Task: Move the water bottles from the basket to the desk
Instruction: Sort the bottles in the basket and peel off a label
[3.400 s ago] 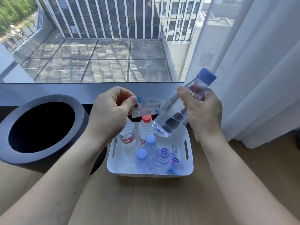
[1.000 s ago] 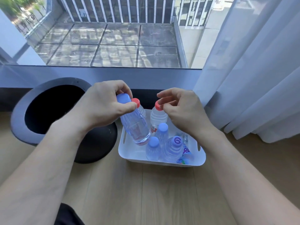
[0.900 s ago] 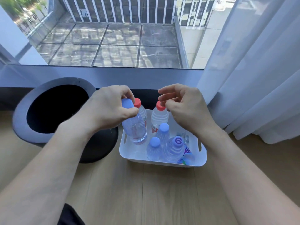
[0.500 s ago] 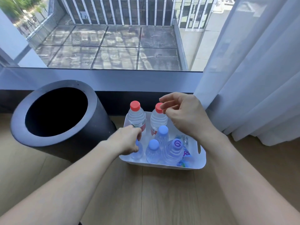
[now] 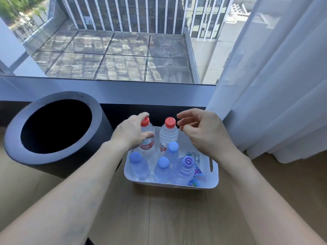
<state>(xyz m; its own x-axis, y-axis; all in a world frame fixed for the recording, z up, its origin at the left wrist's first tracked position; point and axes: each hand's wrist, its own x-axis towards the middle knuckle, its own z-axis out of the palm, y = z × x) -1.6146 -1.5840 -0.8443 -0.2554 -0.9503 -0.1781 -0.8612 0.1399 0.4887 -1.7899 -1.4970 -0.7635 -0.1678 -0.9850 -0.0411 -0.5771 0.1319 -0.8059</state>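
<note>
Dark cylindrical bin [image 5: 53,128]: beside basket, irrelevant.
White basket [image 5: 213,181]: on wooden floor, six bottles upright.
Left hand [image 5: 131,133]: grip closing round left red-capped bottle [image 5: 146,138]; lift straight, clearing neighbours.
Right hand [image 5: 203,131]: released, near right red-capped bottle [image 5: 169,133].

Purple cap [image 5: 187,162]: a white swirl mark shaped like a "G" or "6"; which one cannot be told.
Lying bottle's label [image 5: 197,172]: large blue letters, partly hidden, perhaps "al"; the full word cannot be read.
Red label [image 5: 146,145] on the left red-capped bottle: white print, too blurred to read.
Other bottles: nothing legible.
</note>
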